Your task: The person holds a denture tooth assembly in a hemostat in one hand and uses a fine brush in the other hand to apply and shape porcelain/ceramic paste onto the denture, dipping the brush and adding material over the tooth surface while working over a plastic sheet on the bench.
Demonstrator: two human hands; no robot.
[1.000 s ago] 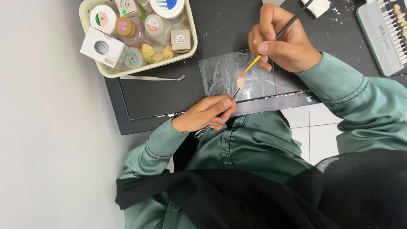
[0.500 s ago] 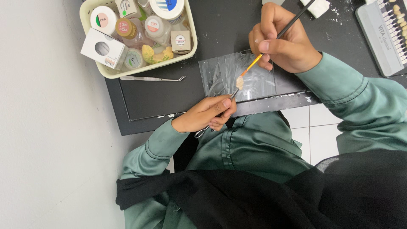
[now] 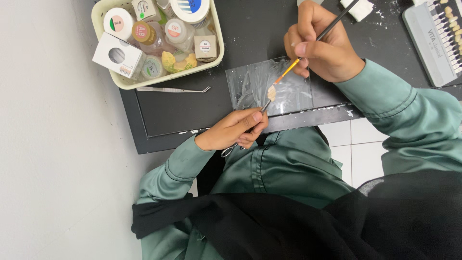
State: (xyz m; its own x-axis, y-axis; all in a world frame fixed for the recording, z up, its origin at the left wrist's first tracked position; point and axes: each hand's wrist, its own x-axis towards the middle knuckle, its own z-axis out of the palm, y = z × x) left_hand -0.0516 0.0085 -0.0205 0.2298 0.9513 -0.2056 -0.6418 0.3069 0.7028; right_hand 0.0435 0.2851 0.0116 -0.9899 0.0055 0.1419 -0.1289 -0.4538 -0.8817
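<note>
Right, I take the black work mat (image 3: 192, 106) as my landmark. At its upper left corner sits a cream tray (image 3: 219, 50) crowded with small jars and boxes, and at its far right edge lies a grey tooth shade guide (image 3: 428, 43). Just below the tray, on the mat, rests a thin metal probe (image 3: 173, 89). Toward the middle of the mat lies a clear glass slab (image 3: 288, 94) smeared with white paste. My left hand (image 3: 231, 131) is closed on a metal clamp (image 3: 250, 123) whose tip holds a small tooth-coloured crown (image 3: 272, 92) above the slab. My right hand (image 3: 322, 41) pinches a fine brush (image 3: 313, 43), its tip touching the crown. I judge the step to be layering material onto the crown; next calls for a steady clamp and light, short strokes.
</note>
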